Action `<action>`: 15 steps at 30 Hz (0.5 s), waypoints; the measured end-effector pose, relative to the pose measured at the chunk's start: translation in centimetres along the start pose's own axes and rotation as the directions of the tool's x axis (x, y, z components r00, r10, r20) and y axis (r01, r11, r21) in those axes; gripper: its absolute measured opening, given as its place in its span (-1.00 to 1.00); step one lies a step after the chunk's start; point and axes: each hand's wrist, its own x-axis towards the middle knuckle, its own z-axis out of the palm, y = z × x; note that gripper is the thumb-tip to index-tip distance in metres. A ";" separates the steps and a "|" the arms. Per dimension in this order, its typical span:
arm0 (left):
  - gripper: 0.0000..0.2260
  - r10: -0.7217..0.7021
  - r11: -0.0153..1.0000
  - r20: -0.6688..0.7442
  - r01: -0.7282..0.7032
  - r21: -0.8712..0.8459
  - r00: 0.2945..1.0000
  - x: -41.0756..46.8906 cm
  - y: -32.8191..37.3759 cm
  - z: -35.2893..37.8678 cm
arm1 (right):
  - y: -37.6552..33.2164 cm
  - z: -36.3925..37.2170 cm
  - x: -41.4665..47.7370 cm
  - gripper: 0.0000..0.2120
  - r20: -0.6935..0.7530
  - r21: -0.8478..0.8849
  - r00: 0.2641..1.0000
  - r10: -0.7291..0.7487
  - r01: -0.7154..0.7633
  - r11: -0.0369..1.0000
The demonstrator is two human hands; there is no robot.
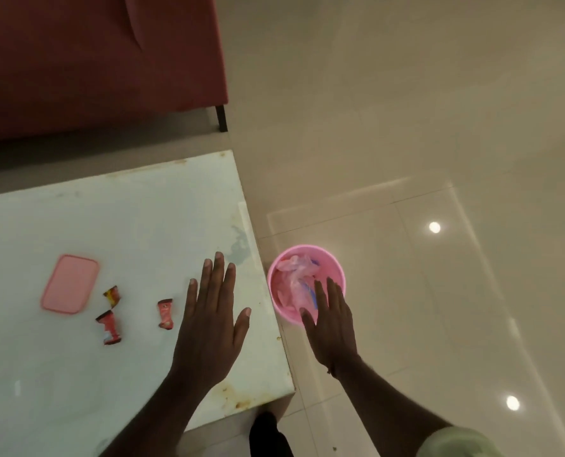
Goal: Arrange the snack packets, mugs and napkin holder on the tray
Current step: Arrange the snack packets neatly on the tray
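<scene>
Leftward of both hands, 3 crumpled red foil snack packets (137,314) lie flat on the pale, stained glossy tabletop (109,225), just beside a flat pink rounded-rectangular plastic lid (70,284). The left hand (208,328) hovers over the table, fingers spread and empty, nearest the rightmost packet, whose long axis runs toward and away from the person. The right hand (332,328), likewise splayed and empty, hangs over a round pink plastic bin (335,275) of thin crumpled plastic on the tiled floor. No tray, mugs or napkin holder appear.
</scene>
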 end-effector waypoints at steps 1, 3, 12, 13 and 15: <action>-0.36 -0.009 1.000 0.006 0.009 0.018 1.000 -0.1 -0.2 -0.9 | -0.8 -0.9 -0.8 -0.34 -0.027 -0.019 0.999 -0.025 0.024 1.000; -0.34 -0.025 0.999 0.026 0.024 0.028 0.999 -0.5 -0.6 -2.3 | -2.6 -2.5 -2.4 -0.29 -0.080 -0.073 0.993 -0.084 0.078 0.994; -0.35 -0.012 1.000 0.064 0.010 0.023 0.998 -6.7 -4.6 -10.1 | -12.9 -10.5 -9.4 -0.22 -0.128 -0.213 0.971 -0.200 0.170 0.962; -0.35 -0.003 1.000 0.068 0.001 0.030 0.998 -7.4 -5.2 -11.0 | -13.8 -11.2 -10.1 -0.21 -0.124 -0.225 0.970 -0.207 0.176 0.958; -0.36 0.020 0.999 0.050 -0.022 0.042 0.999 -9.3 -6.6 -13.1 | -16.1 -12.5 -11.9 -0.20 -0.118 -0.264 0.969 -0.217 0.180 0.948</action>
